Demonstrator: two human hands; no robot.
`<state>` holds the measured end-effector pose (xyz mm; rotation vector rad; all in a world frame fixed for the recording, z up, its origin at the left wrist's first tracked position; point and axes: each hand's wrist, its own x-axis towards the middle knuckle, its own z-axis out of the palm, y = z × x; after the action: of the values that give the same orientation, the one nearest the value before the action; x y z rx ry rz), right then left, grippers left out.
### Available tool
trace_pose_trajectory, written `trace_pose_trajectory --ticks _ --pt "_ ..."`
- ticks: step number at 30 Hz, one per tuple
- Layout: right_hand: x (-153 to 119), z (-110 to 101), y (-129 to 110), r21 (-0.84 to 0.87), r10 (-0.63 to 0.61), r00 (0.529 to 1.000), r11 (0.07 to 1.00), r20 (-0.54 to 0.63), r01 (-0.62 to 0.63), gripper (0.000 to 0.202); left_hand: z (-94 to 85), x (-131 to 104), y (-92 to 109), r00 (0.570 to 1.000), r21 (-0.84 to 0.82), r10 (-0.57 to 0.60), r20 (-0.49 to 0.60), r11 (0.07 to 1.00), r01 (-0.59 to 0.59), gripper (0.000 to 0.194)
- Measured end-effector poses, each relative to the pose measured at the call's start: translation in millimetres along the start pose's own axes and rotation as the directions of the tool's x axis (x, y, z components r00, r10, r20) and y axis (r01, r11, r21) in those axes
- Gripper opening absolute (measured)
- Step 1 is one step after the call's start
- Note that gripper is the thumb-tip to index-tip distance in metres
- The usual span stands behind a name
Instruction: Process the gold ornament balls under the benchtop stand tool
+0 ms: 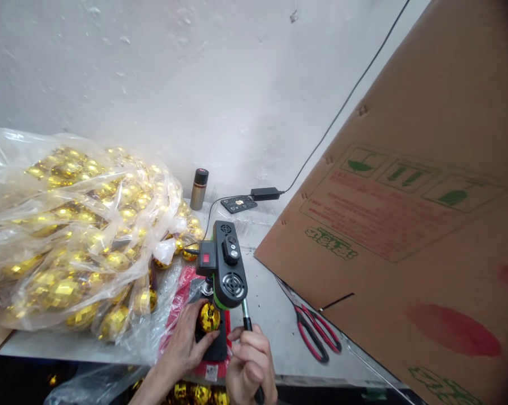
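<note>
My left hand (184,340) has a gold ball (210,319) pinched between thumb and fingers. Ball's at the near end of a black machine (228,273), just below its overhanging head and above the black base (215,353); contact with either, can't tell. Grip comes from the left and near side, probably so the ball stays steady and my fingers keep clear of the head.

My right hand (252,360) is curled around a black-handled rod (247,324), fingers closed, its lower end poking out beneath my fist. Top end meets the head's near right edge from this view (attached or only overlapping, can't tell). Held low on the handle, likely for leverage or control.

Directions: ball is round and faceted, so no long axis, and I can't make out which way it points. Rod slants from upper left down to lower right, toward me. Machine head runs lengthwise away from me, near end slightly right.

Clear bag (9,188) of more gold balls lies left, seemingly kept within left-hand reach; red-handled shears (305,333) rest right, beside the carton (363,225).
</note>
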<state>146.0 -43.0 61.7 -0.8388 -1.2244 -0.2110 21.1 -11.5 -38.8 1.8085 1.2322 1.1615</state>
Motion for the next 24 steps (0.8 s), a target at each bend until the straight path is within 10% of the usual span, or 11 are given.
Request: trace_pose_trajectory --ticks 17,24 --pt "-16.1 -11.0 17.8 -0.044 -0.104 0.988 0.993 0.111 0.110 0.037 2.9 6.9 4.7 0.999 -0.051 -0.054 0.002 0.997 0.054 0.055" --pt "50.0 -3.2 -18.0 0.029 0.200 0.977 0.979 0.077 -0.203 0.033 -2.3 -2.2 8.0 0.994 -0.019 -0.082 0.067 0.996 0.083 0.062"
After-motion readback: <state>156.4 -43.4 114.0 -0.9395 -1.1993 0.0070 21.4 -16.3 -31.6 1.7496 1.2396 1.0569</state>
